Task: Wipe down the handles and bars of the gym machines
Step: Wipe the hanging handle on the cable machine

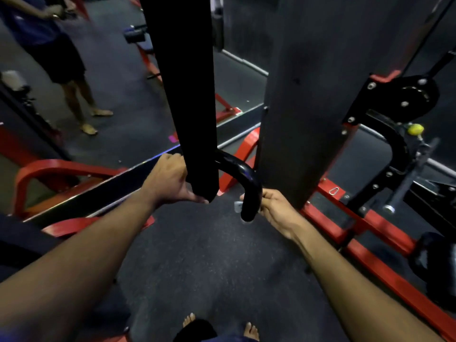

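Observation:
A curved black handle bar (244,176) hangs in the middle of the view, bending down to a free end near the floor. My right hand (276,206) grips its lower end, fingers curled round it, with a small pale cloth (238,206) peeking out on the far side. A long black pad (190,95) hangs in front of the bar. My left hand (170,178) holds the pad's lower edge, thumb under it.
A grey machine column (308,107) rises just right of the bar, with a black pulley bracket (404,99) and yellow knob (415,129). Red frame rails (370,228) run along the floor. Another person (61,58) stands at the far left. My bare feet (251,330) show below.

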A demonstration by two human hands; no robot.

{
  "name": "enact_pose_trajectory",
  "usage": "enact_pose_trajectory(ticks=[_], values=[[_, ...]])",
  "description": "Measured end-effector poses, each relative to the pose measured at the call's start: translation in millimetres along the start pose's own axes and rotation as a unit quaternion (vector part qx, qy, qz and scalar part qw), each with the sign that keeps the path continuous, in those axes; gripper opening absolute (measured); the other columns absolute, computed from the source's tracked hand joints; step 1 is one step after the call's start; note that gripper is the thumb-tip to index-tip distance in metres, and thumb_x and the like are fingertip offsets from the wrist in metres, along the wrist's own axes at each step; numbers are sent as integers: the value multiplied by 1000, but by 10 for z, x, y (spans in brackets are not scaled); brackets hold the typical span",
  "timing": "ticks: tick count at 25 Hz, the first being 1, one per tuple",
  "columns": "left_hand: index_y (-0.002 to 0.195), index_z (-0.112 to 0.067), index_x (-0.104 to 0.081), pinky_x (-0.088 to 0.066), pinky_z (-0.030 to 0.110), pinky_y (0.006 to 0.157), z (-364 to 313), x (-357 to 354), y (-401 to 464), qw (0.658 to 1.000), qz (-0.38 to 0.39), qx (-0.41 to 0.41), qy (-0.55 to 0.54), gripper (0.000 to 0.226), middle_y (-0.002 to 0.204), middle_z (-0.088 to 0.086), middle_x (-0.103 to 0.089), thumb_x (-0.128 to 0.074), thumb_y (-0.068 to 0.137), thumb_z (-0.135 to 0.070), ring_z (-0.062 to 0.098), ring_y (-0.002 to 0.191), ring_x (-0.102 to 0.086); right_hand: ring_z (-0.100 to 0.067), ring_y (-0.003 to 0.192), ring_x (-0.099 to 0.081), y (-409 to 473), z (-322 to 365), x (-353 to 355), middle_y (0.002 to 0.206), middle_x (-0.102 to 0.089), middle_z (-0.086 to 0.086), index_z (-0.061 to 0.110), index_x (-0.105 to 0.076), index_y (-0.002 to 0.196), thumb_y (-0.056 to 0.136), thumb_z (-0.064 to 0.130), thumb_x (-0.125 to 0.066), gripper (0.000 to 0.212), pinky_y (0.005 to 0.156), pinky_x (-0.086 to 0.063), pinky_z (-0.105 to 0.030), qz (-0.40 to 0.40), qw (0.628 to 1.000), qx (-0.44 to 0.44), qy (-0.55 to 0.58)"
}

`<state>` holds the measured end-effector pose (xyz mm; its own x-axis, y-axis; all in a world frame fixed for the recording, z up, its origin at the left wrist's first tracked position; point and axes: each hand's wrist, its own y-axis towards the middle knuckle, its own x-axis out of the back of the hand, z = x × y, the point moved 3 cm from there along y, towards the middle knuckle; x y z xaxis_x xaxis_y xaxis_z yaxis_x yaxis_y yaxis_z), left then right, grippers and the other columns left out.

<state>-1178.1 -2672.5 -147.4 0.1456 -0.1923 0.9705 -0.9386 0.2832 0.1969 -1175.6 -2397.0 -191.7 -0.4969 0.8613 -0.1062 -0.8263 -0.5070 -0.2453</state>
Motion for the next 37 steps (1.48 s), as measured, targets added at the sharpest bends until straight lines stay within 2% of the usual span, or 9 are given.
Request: enact_pose_trajectory(ticks=[6, 10, 15, 21, 23, 26, 31, 35, 37], values=[[140, -25, -55, -42, 44, 100, 22, -49, -179, 997, -18, 69, -1, 116, 115, -4, -60, -67, 50, -97, 23, 106, -58, -31, 82, -71, -74, 421, -84, 88, -71, -25, -11, -65, 106, 79, 4, -54, 32, 70, -52, -24, 59, 991, 77, 88], [151, -24, -44, -9, 46, 124, 4, -77, -249, 992, 23, 119, 30, 128, 133, -4, -56, -61, 48, -98, 20, 130, -48, -37, 91, -65, 105, 250, -36, 93, -68, -28, -13, -63, 106, 86, 11, -53, 33, 83, -50, -37, 71, 991, 82, 83], [153, -14, -41, -9, 49, 125, -77, -37, -298, 972, 98, 189, 96, 99, 149, 9, -43, -86, 70, -46, 28, 143, -34, -32, 77, -66, 259, -304, -88, 83, -72, -25, 6, -69, 76, 73, 30, -59, 27, 67, -47, -34, 128, 992, -6, -15], [127, -1, -64, -34, 52, 110, -175, -77, -282, 948, 93, 290, 90, 51, 134, 26, -58, -77, 80, -19, 49, 131, -48, -26, 73, -64, 337, -323, -89, 85, -72, -18, 10, -69, 82, 87, 17, -49, 21, 66, -51, -31, 292, 950, -107, 29], [147, -4, -49, -25, 54, 119, -264, -39, -278, 924, 126, 341, 121, 55, 155, 22, -41, -61, 95, -18, 43, 147, -31, -29, 70, -59, 366, -371, -138, 82, -66, -19, 9, -63, 84, 95, 17, -43, 25, 68, -54, -39, 362, 910, -194, 62], [163, -15, -16, -7, 58, 126, -410, -11, -291, 886, 169, 412, 133, 69, 170, 8, -9, -50, 103, -16, 27, 157, -5, -23, 52, -42, 410, -439, -247, 65, -52, -16, 14, -55, 68, 96, 18, -36, 34, 49, -40, -30, 427, 870, -248, -5], [163, -20, -16, -6, 58, 126, -457, 16, -390, 878, 171, 429, 122, 76, 171, 5, -6, -58, 99, -16, 26, 158, 0, -18, 41, -32, 453, -365, -327, 63, -36, -12, 14, -43, 57, 97, 26, -36, 43, 38, -29, -24, 489, 826, -266, -89], [163, -20, -17, -4, 57, 126, -495, 42, -394, 884, 138, 440, 75, 79, 171, 4, -8, -61, 97, -12, 25, 158, -2, -26, 56, -54, 373, -313, -296, 70, -58, -23, 10, -59, 64, 94, 7, -39, 37, 57, -41, -32, 435, 879, -186, -61], [163, -19, -17, -3, 59, 126, -491, 68, -400, 887, 117, 445, 48, 80, 171, 4, -6, -60, 97, -10, 25, 158, -1, -25, 61, -62, 330, -256, -258, 74, -66, -24, 4, -61, 76, 97, 1, -37, 32, 55, -42, -28, 380, 916, -127, -14]])
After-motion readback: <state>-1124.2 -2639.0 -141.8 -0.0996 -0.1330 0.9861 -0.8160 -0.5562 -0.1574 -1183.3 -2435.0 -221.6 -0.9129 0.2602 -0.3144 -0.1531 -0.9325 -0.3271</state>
